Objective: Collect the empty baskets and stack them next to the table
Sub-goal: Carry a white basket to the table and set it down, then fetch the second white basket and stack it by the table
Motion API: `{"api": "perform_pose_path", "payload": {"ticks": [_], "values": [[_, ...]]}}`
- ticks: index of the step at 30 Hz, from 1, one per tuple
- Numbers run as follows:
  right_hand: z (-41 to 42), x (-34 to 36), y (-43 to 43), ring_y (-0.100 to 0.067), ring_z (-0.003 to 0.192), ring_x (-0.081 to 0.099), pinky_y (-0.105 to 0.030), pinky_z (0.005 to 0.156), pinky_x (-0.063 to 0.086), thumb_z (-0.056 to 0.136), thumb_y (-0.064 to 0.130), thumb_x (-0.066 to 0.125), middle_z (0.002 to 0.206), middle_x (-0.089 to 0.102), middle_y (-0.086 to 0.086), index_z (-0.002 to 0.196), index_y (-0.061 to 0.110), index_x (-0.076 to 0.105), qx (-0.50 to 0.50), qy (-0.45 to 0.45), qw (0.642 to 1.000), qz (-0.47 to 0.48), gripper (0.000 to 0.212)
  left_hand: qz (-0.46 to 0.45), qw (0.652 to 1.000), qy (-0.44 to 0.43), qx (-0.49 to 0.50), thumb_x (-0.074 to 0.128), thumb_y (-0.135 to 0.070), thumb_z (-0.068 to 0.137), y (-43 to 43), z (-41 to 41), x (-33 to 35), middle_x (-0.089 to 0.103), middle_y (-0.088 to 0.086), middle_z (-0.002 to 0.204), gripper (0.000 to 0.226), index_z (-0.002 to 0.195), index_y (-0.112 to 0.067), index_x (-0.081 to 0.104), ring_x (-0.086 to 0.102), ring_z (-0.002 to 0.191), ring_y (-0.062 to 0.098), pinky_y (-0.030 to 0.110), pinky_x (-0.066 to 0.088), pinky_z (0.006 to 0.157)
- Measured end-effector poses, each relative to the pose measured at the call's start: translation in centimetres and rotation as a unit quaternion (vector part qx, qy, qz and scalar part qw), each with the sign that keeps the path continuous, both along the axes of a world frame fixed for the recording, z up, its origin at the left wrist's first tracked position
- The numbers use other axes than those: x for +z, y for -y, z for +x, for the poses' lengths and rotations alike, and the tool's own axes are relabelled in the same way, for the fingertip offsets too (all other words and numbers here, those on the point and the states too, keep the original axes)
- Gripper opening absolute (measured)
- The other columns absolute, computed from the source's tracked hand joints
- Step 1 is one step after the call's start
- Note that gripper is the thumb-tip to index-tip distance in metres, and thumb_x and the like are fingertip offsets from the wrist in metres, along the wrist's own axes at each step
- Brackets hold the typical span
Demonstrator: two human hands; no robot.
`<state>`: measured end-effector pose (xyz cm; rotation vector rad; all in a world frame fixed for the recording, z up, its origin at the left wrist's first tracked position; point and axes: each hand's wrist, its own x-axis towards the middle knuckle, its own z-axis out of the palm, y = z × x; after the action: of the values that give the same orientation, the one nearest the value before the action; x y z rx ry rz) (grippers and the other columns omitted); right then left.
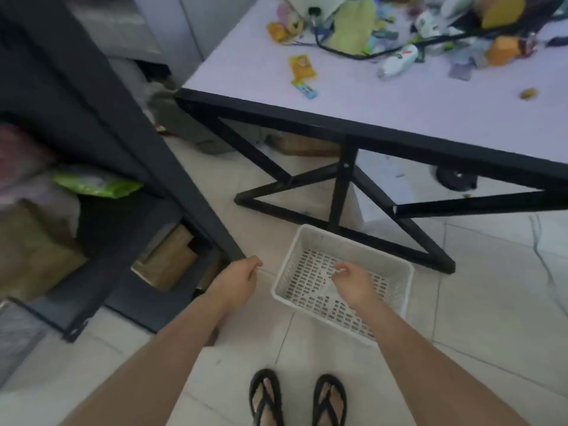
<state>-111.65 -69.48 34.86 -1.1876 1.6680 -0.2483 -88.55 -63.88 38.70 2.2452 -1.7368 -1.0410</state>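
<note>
An empty white perforated plastic basket was set on the pale tiled floor, just beside the black cross-braced frame of the white-topped table, its long axis running from near the table's foot toward the lower right. It lay directly below the right hand, which was seen over its interior, fingers loosely curled and nothing gripped; contact with the basket could not be told. The left hand was held just left of the rim, also loosely curled and empty. The right hand was judged the nearer.
</note>
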Motion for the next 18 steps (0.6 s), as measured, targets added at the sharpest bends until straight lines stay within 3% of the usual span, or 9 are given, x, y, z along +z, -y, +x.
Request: {"api": "perform_pose_path", "payload": {"ticks": [3,5,9,13,16,18], "values": [[5.5,3.0,-1.4,-0.026,0.106,0.059,-0.031,0.088,0.048,0.092,0.013,0.05,0.126,0.058,-0.012,0.127,0.012,0.056,0.089,0.012,0.996,-0.016,0.036,-0.026,0.998,0.019,0.048,0.035,-0.017,0.098,-4.5,3.8,3.6,0.062,0.006,0.118,0.032,0.122,-0.016,0.055,0.057,0.105,0.022,0.027,0.044,0.087],[9.6,4.7,-3.4,-0.028,0.114,0.055,-0.036,0.096,0.045,0.091,0.012,0.05,0.13,0.055,-0.011,0.128,0.012,0.055,0.146,0.018,0.989,-0.021,0.038,-0.034,0.995,0.019,0.095,0.034,-0.018,0.098,-8.3,6.4,5.5,0.061,0.004,0.117,0.032,0.123,-0.018,0.054,0.057,0.105,0.022,0.029,0.045,0.089],[17.1,6.7,-9.2,-0.02,0.092,0.059,-0.024,0.068,0.043,0.09,0.013,0.051,0.106,0.061,-0.008,0.122,0.014,0.057,0.262,0.018,0.964,-0.032,0.032,-0.041,0.982,0.007,0.186,0.034,-0.018,0.098,-17.4,11.0,7.5,0.058,0.0,0.109,0.03,0.12,-0.018,0.055,0.057,0.104,0.022,0.029,0.044,0.085],[24.7,7.0,-18.1,-0.02,0.083,0.056,-0.025,0.069,0.045,0.088,0.014,0.056,0.097,0.059,-0.005,0.117,0.013,0.058,0.349,0.026,0.937,-0.015,0.03,-0.087,0.967,-0.019,0.239,0.038,-0.013,0.096,-28.5,15.2,8.5,0.059,0.001,0.1,0.03,0.119,-0.013,0.058,0.059,0.097,0.023,0.022,0.04,0.079],[30.9,7.1,-26.6,-0.016,0.062,0.057,-0.025,0.057,0.046,0.086,0.008,0.057,0.089,0.063,-0.008,0.107,0.01,0.061,0.372,0.041,0.927,-0.005,0.022,-0.114,0.95,-0.017,0.289,0.04,-0.006,0.094,-37.4,20.1,9.7,0.065,0.013,0.108,0.031,0.119,-0.007,0.058,0.06,0.102,0.029,0.026,0.043,0.086],[35.8,8.1,-32.0,-0.015,0.062,0.056,-0.022,0.054,0.041,0.085,0.006,0.056,0.089,0.063,-0.008,0.099,0.014,0.059,0.395,0.061,0.916,-0.018,0.017,-0.117,0.935,-0.002,0.333,0.041,-0.006,0.093,-43.6,23.7,10.5,0.065,0.015,0.111,0.032,0.12,-0.008,0.058,0.059,0.105,0.03,0.026,0.041,0.087]]}}
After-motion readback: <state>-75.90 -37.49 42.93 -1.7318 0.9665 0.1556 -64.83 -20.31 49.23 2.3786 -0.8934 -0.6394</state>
